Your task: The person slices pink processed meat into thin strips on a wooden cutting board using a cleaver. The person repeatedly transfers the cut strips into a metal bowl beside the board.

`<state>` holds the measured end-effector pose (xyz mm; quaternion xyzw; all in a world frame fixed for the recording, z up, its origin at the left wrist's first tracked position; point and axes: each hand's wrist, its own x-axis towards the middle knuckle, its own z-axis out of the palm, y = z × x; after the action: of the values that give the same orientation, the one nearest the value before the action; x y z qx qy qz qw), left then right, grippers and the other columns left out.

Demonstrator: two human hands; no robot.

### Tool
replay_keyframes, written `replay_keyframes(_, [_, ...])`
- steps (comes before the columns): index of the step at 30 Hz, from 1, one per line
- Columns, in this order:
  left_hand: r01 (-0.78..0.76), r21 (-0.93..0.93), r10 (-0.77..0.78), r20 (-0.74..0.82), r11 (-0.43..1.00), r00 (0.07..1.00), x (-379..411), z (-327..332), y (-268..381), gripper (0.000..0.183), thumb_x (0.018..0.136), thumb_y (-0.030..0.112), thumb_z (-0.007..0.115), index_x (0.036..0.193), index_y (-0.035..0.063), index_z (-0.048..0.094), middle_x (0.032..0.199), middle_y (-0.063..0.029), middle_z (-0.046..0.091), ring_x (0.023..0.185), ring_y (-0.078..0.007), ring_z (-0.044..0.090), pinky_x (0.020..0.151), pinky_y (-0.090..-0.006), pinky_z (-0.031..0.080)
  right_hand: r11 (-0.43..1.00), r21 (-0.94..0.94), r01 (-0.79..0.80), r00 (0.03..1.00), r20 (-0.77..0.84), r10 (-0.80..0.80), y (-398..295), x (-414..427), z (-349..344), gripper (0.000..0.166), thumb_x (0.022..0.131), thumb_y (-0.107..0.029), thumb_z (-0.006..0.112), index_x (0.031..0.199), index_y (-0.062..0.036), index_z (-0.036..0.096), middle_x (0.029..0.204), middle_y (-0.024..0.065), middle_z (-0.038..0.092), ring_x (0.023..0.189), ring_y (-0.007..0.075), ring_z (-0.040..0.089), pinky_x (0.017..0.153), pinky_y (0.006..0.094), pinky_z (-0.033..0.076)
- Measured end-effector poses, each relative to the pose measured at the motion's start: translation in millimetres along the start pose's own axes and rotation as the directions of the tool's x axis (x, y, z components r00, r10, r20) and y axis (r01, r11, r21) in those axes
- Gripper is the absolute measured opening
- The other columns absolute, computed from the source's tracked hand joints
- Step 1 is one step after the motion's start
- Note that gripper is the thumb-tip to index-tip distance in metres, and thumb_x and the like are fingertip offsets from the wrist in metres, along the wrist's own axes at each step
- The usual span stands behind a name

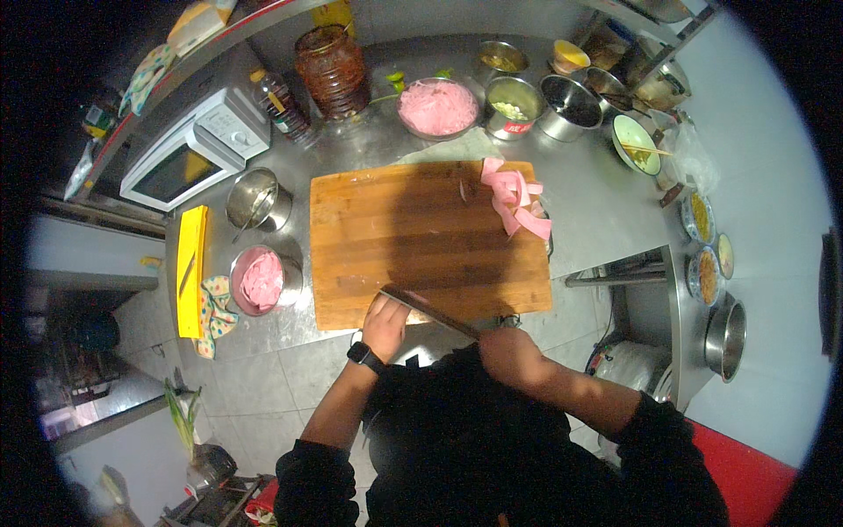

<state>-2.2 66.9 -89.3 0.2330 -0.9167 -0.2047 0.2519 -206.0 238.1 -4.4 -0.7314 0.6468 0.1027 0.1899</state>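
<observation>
A knife (431, 311) with a dark blade is gripped by the handle in my right hand (510, 356), just off the front edge of a wooden cutting board (355, 230). Its blade slants up and left to the fingertips of my left hand (385, 326), which wears a black watch. Those fingertips are at the blade's far end, partly hidden by it; whether they pinch it or anything else I cannot tell. Pink sliced strips (510, 194) lie in a loose pile at the board's back right corner. A few pale scraps are scattered on the wood.
Left are a bowl of pink slices (261, 280), a metal pot (253, 201), a yellow tray (192, 270) and a microwave (197, 148). Behind the board stand a bowl of pink shreds (438, 109), a large jar (329, 72) and several metal pots (570, 109). Dishes (703, 277) line the right side.
</observation>
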Motion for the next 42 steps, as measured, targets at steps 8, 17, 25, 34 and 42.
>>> replay_keyframes(8, [-0.026, -0.020, 0.028, 0.069, 0.999, 0.997, 6, -4, -2, 0.030, 0.081, 0.003, 0.052, 0.106, 0.0081, 0.067, 0.115, -0.0078, 0.066, 0.109, -0.0280, 0.059, 0.097, -0.0395, 0.046, 0.998, -0.067, -0.011, 0.997, 0.069, 0.016, 7, 18, 8, 0.015, 0.079, -0.013, 0.058, 0.071, -0.0100, 0.070, 0.068, 0.0105, 0.065, 0.063, 0.0239, 0.066, 0.051, 0.0361, 0.050])
replay_keyframes(17, [-0.007, -0.145, 0.014, 0.052, 0.989, 0.999, -1, 0, -11, 0.028, 0.087, 0.008, 0.049, 0.110, 0.0084, 0.064, 0.118, -0.0066, 0.066, 0.110, -0.0286, 0.059, 0.098, -0.0397, 0.045, 0.989, -0.100, 0.108, 0.993, 0.052, -0.103, 4, 17, -11, 0.016, 0.077, -0.014, 0.059, 0.068, -0.0098, 0.071, 0.071, 0.0120, 0.068, 0.062, 0.0262, 0.066, 0.051, 0.0382, 0.050])
replay_keyframes(25, [0.083, -0.156, -0.059, 0.156, 0.984, 0.986, -17, 27, -27, 0.029, 0.087, 0.011, 0.048, 0.112, 0.0069, 0.063, 0.115, -0.0135, 0.062, 0.112, -0.0304, 0.054, 0.103, -0.0431, 0.041, 0.950, 0.307, -0.055, 0.997, -0.034, 0.069, 7, 15, -5, 0.019, 0.080, -0.012, 0.055, 0.068, -0.0020, 0.066, 0.070, 0.0215, 0.064, 0.068, 0.0402, 0.063, 0.059, 0.0500, 0.049])
replay_keyframes(34, [0.004, -0.056, 0.000, 0.072, 0.998, 0.997, 0, 3, -10, 0.031, 0.087, 0.011, 0.048, 0.114, 0.0052, 0.062, 0.119, -0.0141, 0.060, 0.120, -0.0341, 0.051, 0.107, -0.0467, 0.038, 0.926, 0.336, -0.175, 0.980, -0.035, 0.197, -3, 27, -24, 0.022, 0.085, -0.016, 0.060, 0.078, 0.0042, 0.064, 0.075, 0.0291, 0.063, 0.074, 0.0474, 0.062, 0.065, 0.0528, 0.050])
replay_keyframes(42, [0.039, -0.171, -0.003, 0.208, 0.984, 0.978, -5, -9, -13, 0.036, 0.091, 0.010, 0.043, 0.124, 0.0045, 0.057, 0.122, -0.0137, 0.058, 0.121, -0.0331, 0.051, 0.106, -0.0428, 0.039, 0.897, 0.406, -0.177, 0.983, 0.032, 0.179, 6, 23, -11, 0.014, 0.079, -0.009, 0.058, 0.075, 0.0044, 0.062, 0.079, 0.0297, 0.062, 0.079, 0.0491, 0.059, 0.068, 0.0536, 0.048])
